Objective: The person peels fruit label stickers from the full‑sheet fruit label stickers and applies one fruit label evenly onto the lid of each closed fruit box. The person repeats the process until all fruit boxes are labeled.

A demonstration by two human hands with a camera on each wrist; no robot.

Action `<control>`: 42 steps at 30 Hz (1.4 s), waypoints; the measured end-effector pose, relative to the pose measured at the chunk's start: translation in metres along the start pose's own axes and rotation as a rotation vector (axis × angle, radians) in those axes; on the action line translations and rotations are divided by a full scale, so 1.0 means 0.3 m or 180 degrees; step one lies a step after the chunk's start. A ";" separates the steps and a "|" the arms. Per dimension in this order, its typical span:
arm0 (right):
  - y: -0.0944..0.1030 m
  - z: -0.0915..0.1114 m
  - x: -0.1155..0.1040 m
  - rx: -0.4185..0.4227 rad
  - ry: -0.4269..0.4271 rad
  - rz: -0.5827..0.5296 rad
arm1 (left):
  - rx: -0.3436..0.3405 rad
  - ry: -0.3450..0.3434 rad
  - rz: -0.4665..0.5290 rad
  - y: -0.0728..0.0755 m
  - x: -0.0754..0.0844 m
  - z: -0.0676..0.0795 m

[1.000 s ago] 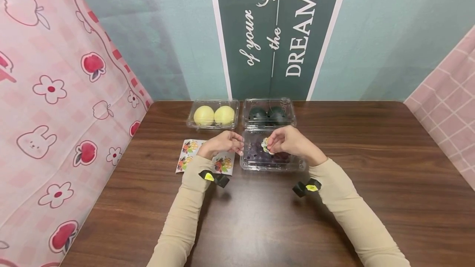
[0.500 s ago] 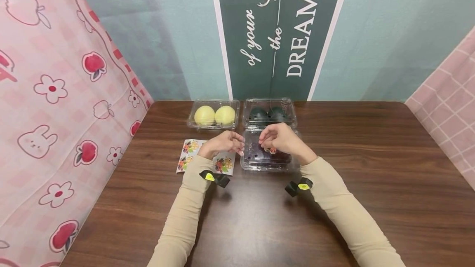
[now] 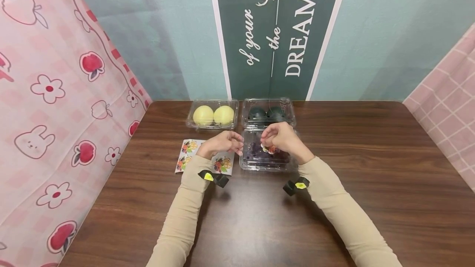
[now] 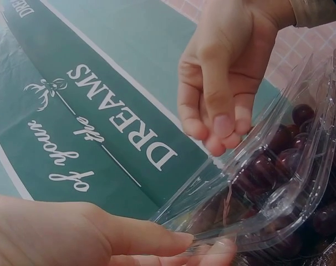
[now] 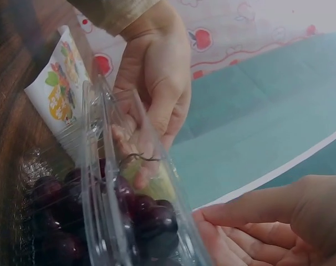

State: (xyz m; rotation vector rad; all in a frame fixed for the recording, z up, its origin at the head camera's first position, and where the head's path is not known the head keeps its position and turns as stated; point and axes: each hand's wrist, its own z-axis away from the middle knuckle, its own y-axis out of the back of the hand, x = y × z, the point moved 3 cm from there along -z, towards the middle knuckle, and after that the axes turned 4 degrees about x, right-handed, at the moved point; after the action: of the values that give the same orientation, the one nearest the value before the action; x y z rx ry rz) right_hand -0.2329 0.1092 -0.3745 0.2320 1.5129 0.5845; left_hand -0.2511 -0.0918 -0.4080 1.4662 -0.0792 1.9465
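Observation:
A clear lidded box of dark grapes [image 3: 256, 164] lies on the table in front of me. My left hand [image 3: 224, 142] pinches its left edge between thumb and fingers, as the left wrist view shows. Over the lid is my right hand [image 3: 283, 138], fingers loosely bent and fingertips low at the surface. Partly under that hand, a colourful round fruit sticker [image 3: 268, 149] appears to lie on the lid. Whether the fingertips touch it is hard to tell. A white sticker sheet [image 3: 222, 164] lies partly beneath my left wrist.
Behind stand a clear box with two pale yellow round fruits [image 3: 213, 115] and another with two dark green round fruits [image 3: 266, 114]. The brown wooden table [image 3: 352, 184] extends to the right and toward me. Printed cloths [image 3: 159, 32] hang around its back and sides.
One second ago my right hand pinched the sticker above the lid. The sticker now appears to lie on the lid, and that hand has shifted slightly left. My left hand stays at the box edge.

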 end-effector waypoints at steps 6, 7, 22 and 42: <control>0.007 -0.029 0.007 0.0365 0.0071 0.0113 | 0.0011 -0.0017 -0.0011 0.002 -0.001 -0.003; 0.011 -0.030 0.008 0.0396 0.0094 0.0121 | 0.0012 -0.0018 -0.0007 0.002 -0.002 -0.003; 0.072 0.017 0.008 0.0082 -0.0045 0.0250 | -0.0006 -0.0022 0.0279 -0.003 0.000 -0.002; 0.088 0.006 0.031 0.0485 -0.0133 0.0133 | -0.0061 -0.0098 0.0305 -0.006 0.006 0.001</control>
State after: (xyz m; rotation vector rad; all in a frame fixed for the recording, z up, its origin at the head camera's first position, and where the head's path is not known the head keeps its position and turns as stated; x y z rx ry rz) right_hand -0.2372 0.1364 -0.3693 0.3919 1.5164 0.4947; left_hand -0.2503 -0.0898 -0.4069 1.5049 -0.1843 1.9937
